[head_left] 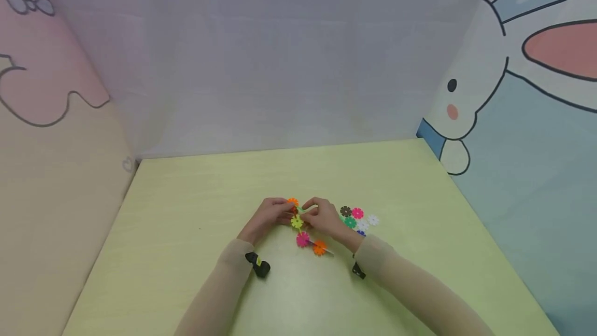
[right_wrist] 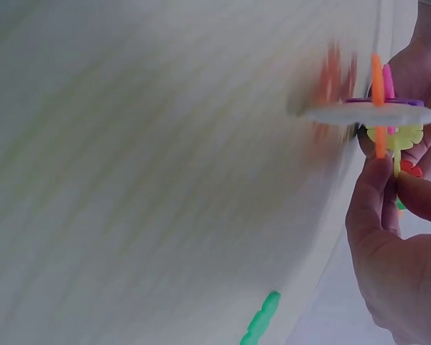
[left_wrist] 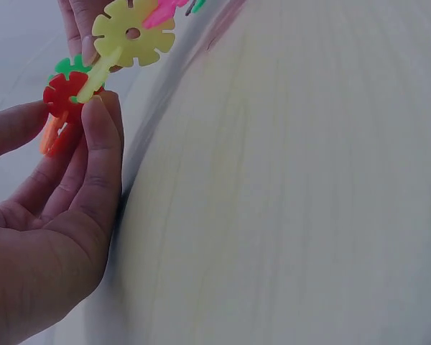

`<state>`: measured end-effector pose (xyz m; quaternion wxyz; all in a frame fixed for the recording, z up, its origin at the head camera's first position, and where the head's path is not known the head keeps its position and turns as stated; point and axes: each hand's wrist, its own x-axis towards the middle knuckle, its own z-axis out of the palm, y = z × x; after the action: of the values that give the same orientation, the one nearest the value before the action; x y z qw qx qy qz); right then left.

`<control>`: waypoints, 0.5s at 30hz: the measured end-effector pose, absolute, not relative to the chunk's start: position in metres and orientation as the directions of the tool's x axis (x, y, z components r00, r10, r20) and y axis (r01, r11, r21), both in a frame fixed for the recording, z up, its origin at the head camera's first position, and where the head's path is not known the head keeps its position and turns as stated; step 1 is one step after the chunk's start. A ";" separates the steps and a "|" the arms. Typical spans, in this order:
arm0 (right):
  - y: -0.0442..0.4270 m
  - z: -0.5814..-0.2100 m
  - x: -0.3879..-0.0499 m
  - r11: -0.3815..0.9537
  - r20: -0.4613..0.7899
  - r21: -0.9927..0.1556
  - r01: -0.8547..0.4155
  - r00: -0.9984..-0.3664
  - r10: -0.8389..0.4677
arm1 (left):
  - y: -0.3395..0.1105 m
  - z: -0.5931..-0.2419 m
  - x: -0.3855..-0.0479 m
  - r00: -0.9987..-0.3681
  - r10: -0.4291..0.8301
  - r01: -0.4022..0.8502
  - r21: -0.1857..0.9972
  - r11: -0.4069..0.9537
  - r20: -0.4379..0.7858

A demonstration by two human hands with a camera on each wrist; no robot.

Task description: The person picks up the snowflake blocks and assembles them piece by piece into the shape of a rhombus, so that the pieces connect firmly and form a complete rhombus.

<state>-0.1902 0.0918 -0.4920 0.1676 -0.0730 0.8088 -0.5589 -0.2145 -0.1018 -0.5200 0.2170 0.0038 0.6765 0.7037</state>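
Observation:
A chain of interlocking notched plastic discs hangs between the two hands. My left hand (head_left: 271,217) pinches the red disc (left_wrist: 63,93) between thumb and finger, with an orange disc (left_wrist: 52,136) and a green disc (left_wrist: 73,67) joined beside it. From the right, my right hand (head_left: 325,218) pinches the edge of a yellow disc (right_wrist: 397,164) slotted to the red one. A second yellow disc (left_wrist: 133,33) follows, then a pink disc (head_left: 302,239), an orange disc (head_left: 319,247) and a white disc (right_wrist: 370,113) seen edge-on. Fingers partly hide the upper end.
Right of the right hand lie several loose discs on the pale yellow table (head_left: 186,274): a brown disc (head_left: 345,211), a pink one, a green disc (head_left: 350,222), white ones and a blue disc (head_left: 361,233) partly behind the wrist. Fabric walls (head_left: 280,66) enclose the table.

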 end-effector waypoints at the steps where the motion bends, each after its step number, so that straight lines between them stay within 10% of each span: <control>1: 0.092 -0.491 -0.191 0.365 -0.188 -0.929 0.066 -0.933 -0.309 | -0.103 -0.520 -0.215 -0.902 0.320 -0.303 0.953 0.009 -0.290; 15: 0.095 -0.490 -0.189 0.354 -0.185 -0.934 0.057 -0.921 -0.343 | -0.107 -0.515 -0.217 -0.873 0.365 -0.338 0.941 0.029 -0.325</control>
<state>-0.1893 0.0947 -0.4898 0.1777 -0.0890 0.8032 -0.5615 -0.2169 -0.1066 -0.5150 0.2521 0.0098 0.6713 0.6969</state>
